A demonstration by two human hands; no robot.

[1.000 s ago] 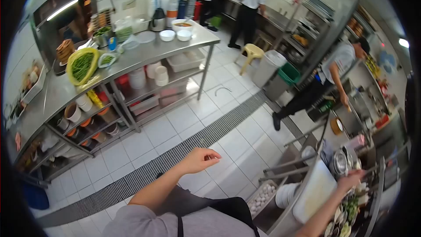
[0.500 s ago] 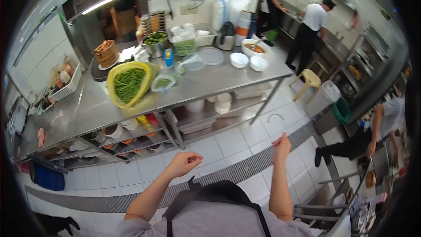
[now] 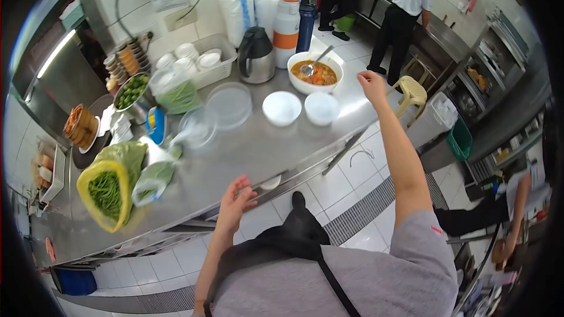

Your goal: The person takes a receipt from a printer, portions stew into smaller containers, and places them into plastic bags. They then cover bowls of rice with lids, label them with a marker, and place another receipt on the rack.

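My left hand (image 3: pixel 236 201) is empty with its fingers apart, just off the front edge of the steel counter (image 3: pixel 247 152). My right hand (image 3: pixel 371 87) is raised near the counter's right end, its fingers curled together; whether anything is in them is hidden. Left of it stands a white bowl of orange soup (image 3: pixel 315 73) with a metal spoon (image 3: pixel 308 69) in it. Two white bowls, one on the left (image 3: pixel 281 108) and one on the right (image 3: pixel 322 108), sit in front of the soup. Clear plastic lids (image 3: pixel 229 106) lie further left.
A yellow bag of green beans (image 3: pixel 104 192), a steel jug (image 3: pixel 256 56) and a white basket (image 3: pixel 217 64) stand on the counter. Right of the counter are a beige stool (image 3: pixel 411 91) and a bin (image 3: pixel 432 120). Several people are in the background, one at the lower right.
I have moved closer to the counter, which now looks larger. My right hand has risen toward the counter's right end; my left hand's fingers have spread, and a foot shows below.
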